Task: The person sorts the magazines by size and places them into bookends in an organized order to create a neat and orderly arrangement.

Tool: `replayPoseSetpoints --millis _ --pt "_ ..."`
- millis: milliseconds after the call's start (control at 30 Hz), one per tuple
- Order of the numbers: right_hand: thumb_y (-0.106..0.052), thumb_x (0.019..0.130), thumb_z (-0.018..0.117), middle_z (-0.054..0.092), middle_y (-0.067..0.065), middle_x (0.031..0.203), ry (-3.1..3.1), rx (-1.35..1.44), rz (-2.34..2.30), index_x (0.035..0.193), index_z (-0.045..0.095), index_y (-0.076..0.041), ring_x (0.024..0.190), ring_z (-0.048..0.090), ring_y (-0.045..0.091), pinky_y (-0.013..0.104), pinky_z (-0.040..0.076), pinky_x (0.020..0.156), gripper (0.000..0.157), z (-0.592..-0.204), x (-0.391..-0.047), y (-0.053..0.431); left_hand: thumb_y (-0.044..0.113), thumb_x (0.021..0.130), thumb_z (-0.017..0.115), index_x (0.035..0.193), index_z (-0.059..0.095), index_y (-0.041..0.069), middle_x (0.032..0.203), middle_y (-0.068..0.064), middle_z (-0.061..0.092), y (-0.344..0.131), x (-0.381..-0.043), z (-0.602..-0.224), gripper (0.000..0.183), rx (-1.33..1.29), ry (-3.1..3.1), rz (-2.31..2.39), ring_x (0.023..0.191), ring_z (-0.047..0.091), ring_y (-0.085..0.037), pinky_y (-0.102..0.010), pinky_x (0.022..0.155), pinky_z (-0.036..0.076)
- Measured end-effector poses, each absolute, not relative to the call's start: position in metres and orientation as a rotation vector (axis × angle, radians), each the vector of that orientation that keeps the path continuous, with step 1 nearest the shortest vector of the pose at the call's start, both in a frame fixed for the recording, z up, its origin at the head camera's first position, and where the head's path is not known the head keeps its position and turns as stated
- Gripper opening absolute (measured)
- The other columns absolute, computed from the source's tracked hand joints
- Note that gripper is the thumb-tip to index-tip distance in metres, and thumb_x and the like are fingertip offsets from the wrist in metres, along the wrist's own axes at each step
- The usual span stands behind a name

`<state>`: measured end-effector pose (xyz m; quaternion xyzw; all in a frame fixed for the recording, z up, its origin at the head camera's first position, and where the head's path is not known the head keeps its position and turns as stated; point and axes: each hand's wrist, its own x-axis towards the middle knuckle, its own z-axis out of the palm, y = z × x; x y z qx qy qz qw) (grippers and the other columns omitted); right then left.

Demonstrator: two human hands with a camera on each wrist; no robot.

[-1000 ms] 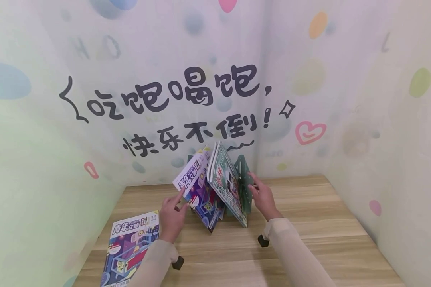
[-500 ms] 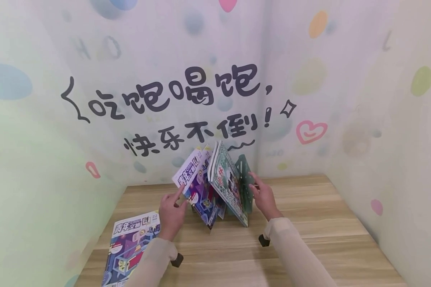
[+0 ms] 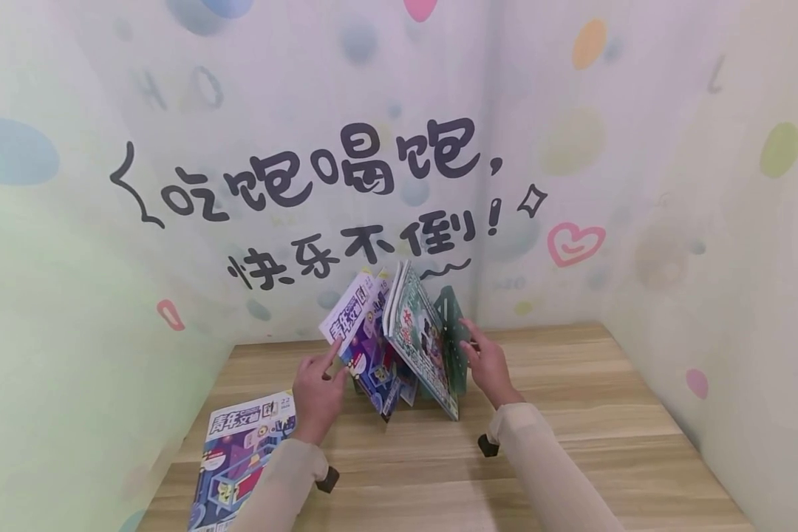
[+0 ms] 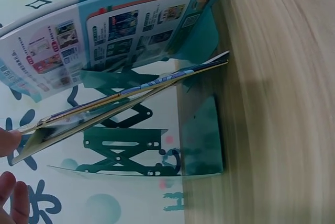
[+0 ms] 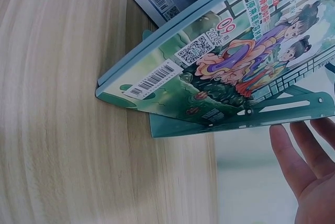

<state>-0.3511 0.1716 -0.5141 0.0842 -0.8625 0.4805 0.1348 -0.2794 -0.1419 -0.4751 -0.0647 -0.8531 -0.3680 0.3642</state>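
Observation:
A dark green expandable bookend (image 4: 123, 153) with crossed metal struts stands on the table, holding tilted magazines. At its left side, the index finger of my left hand (image 3: 319, 399) touches the upper edge of a purple magazine (image 3: 366, 362); its thumb sits lower and apart. A second purple magazine leans just behind it. Thicker green magazines (image 3: 422, 340) lean to the left beside them, a cartoon cover (image 5: 251, 67) facing right. My right hand (image 3: 488, 362) rests straight fingers (image 5: 285, 153) against the outside of the bookend's right panel (image 3: 457, 340). Its palm is partly cut off.
Another purple magazine (image 3: 239, 458) lies flat at the table's left front, partly covered by my left sleeve. The wood-grain table (image 3: 572, 443) meets pale walls (image 3: 638, 185) at the back and sides. Dark lettering (image 3: 346, 185) marks the back wall.
The front purple magazine has shifted slightly up and left at its lower corner, separating a little from the one behind. My right hand stays at the bookend panel.

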Motion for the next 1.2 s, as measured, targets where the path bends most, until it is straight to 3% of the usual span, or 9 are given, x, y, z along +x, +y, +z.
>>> replayPoseSetpoints --millis 433,1000,1200 --pt "-0.015 0.101 0.053 0.059 0.022 0.125 -2.504 0.242 1.388 0.147 0.043 -0.027 0.103 0.062 0.035 0.039 0.059 0.071 0.048 -0.514 -0.353 0.172 0.004 0.071 0.082 0.127 0.066 0.019 0.084 -0.01 0.056 -0.148 -0.283 -0.46 0.06 -0.176 -2.105 -0.89 0.066 0.056 -0.022 -0.036 0.057 0.05" --pt "-0.016 0.101 0.052 0.056 0.021 0.132 -2.515 0.215 1.406 0.147 0.042 -0.03 0.106 0.061 0.035 0.039 0.059 0.073 0.049 -0.514 -0.351 0.172 0.004 0.076 0.081 0.131 0.063 0.023 0.088 -0.011 0.057 -0.134 -0.3 -0.474 0.06 -0.154 -2.14 -0.949 0.07 0.059 -0.03 -0.035 0.06 0.051" --pt "-0.016 0.102 0.051 0.055 0.022 0.133 -2.52 0.213 1.414 0.147 0.042 -0.029 0.107 0.061 0.035 0.04 0.059 0.074 0.048 -0.513 -0.351 0.171 0.007 0.079 0.079 0.132 0.062 0.026 0.091 -0.01 0.056 -0.128 -0.3 -0.477 0.06 -0.088 -2.183 -0.98 0.075 0.056 -0.027 -0.034 0.062 0.048"
